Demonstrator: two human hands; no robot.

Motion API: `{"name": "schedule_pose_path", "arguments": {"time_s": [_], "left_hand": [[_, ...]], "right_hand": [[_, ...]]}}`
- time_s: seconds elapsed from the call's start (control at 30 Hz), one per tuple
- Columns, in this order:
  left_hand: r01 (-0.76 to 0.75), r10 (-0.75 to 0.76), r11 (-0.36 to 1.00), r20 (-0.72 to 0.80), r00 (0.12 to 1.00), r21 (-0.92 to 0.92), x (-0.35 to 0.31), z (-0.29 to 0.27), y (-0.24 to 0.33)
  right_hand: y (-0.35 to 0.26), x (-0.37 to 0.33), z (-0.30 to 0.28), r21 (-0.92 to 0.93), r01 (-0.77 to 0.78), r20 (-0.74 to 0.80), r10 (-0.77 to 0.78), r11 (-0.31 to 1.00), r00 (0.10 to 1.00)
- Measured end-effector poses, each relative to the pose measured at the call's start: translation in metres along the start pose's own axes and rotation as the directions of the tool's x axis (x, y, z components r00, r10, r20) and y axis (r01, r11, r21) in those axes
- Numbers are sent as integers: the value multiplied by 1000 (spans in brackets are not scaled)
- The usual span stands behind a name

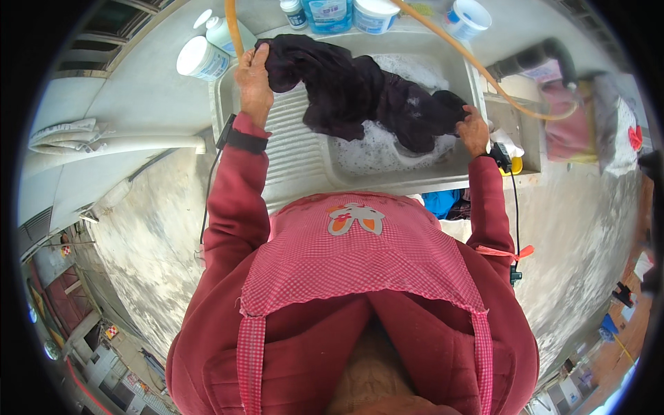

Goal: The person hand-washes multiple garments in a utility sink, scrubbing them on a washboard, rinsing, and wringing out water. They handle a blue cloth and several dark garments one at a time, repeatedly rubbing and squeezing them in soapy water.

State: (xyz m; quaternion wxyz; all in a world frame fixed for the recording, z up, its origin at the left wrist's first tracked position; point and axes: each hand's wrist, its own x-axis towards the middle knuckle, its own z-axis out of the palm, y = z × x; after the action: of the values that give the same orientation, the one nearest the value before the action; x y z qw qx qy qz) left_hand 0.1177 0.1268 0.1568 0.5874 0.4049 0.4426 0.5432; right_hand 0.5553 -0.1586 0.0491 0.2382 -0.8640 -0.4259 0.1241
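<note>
A dark, wet garment (366,93) stretches across the sink between my two hands; its exact kind does not show. My left hand (254,77) grips one end of it, above the ribbed washboard slope (287,149) on the left side. At the right rim, my right hand (473,130) pinches the other end. The middle of the cloth sags over the sink basin (332,162), where soapy water (377,149) with white foam shows beneath it. My fingertips are partly hidden by the folds.
Behind the sink stand a white tub (374,15), a blue detergent container (328,15) and a white bucket (467,19). Another tub (202,59) is at the left. A yellow hose (477,63) arcs over the right rim. Blue cloth (440,202) lies below the front edge.
</note>
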Motion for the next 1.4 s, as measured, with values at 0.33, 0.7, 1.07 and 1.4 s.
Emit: {"name": "schedule_pose_path", "arguments": {"time_s": [0.33,0.7,1.07,1.4], "left_hand": [[-644,408,399,503,762,653,-41,-9,-117],[-490,-337,543,711,617,683,-110,57,-203],[-379,-468,657,747,472,651,-112,70,-223],[-337,-177,853,829,531,398,-107,97,-143]], "right_hand": [[-30,-49,191,-149,295,453,-200,944,869],[9,-61,212,-315,230,790,120,921,601],[18,-53,205,-510,472,706,37,719,707],[-70,0,25,799,-286,453,-216,529,865]]}}
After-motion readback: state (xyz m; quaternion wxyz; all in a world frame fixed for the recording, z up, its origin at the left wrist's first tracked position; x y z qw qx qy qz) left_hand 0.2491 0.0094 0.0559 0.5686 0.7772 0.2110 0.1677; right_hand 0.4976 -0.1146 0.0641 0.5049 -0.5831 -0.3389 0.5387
